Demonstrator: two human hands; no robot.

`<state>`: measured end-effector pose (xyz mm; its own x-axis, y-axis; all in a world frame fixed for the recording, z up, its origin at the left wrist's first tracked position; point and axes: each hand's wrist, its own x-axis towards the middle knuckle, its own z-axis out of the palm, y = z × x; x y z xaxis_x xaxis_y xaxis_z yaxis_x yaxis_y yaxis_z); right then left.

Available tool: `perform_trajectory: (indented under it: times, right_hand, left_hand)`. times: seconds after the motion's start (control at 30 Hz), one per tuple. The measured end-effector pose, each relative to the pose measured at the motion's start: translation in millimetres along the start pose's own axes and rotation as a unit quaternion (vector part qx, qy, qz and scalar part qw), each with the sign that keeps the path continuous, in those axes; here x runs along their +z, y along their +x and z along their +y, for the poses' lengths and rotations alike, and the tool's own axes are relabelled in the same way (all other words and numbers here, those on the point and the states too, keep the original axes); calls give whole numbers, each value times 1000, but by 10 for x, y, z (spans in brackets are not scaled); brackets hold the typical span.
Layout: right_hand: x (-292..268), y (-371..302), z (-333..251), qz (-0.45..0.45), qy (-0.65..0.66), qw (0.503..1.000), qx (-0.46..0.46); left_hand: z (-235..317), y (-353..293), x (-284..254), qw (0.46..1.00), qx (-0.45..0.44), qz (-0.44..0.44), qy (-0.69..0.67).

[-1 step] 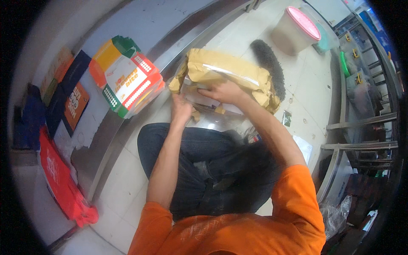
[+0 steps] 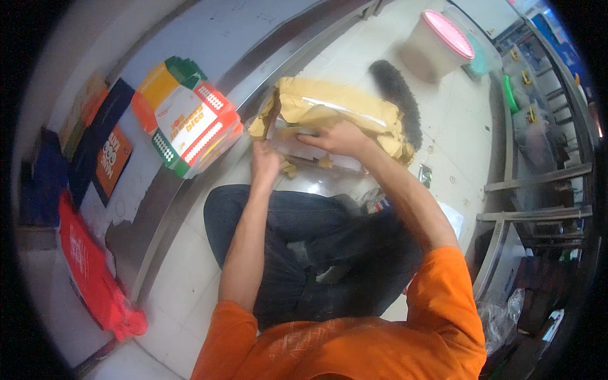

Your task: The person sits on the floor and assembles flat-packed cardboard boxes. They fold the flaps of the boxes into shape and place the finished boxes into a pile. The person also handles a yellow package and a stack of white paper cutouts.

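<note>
In front of my crossed legs lies a torn package in tan wrapping paper (image 2: 335, 104), with a pale, flat inner surface (image 2: 301, 149) showing through its opening. My left hand (image 2: 265, 158) is closed at the package's near left corner, pinching the torn edge of the wrapping. Over the opening, my right hand (image 2: 341, 137) has its fingers bent and pointing left, the tips against the contents. What those fingers grip, if anything, is hidden. A loose paper scrap (image 2: 288, 168) hangs beside my left hand.
On the ledge at left stand a colourful cardboard box (image 2: 190, 120) and an orange-fronted dark packet (image 2: 114, 155), with a red bag (image 2: 92, 259) hanging below. Beyond the package lie a dark fuzzy mat (image 2: 399, 92) and a pink-lidded tub (image 2: 437, 47). Metal racks (image 2: 538, 177) line the right.
The package appears slightly lower in the picture. Both hands stay at its opening, with only a slight shift of the right fingers.
</note>
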<state>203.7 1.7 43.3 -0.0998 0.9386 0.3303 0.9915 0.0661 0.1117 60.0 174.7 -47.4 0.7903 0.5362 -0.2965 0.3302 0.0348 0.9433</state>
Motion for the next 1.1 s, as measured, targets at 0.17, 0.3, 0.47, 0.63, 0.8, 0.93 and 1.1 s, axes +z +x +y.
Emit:
perform_trajectory:
  times: [0.17,0.3,0.47,0.63,0.8,0.93,1.1]
  right_hand:
    - [-1168,-431,-433,125,8,977,170]
    - [-1756,-656,-846,435,242,780,379]
    - [-1850,-1468,-1207,491,374,544,569]
    - [-1631,-2170,-1530,478,354,462,658]
    - [-1310,-2652,-1839,428,310,423,736]
    - [-1188,-3096,-2451,447,178,393,784]
    - [-731,-3164,-3715,162,41,336,927]
  left_hand:
    - [525,-210,35,961,-18,-120,-250]
    - [878,-713,39,887,60,-358,-285]
    - [812,-1579,536,805,-45,-529,-265]
    - [505,-1948,1095,791,-200,-528,-236]
    - [211,-2053,1314,811,-211,-516,-175]
    - [146,-1966,1266,809,-204,-519,-188]
    - [197,-1996,1260,818,-194,-519,-157]
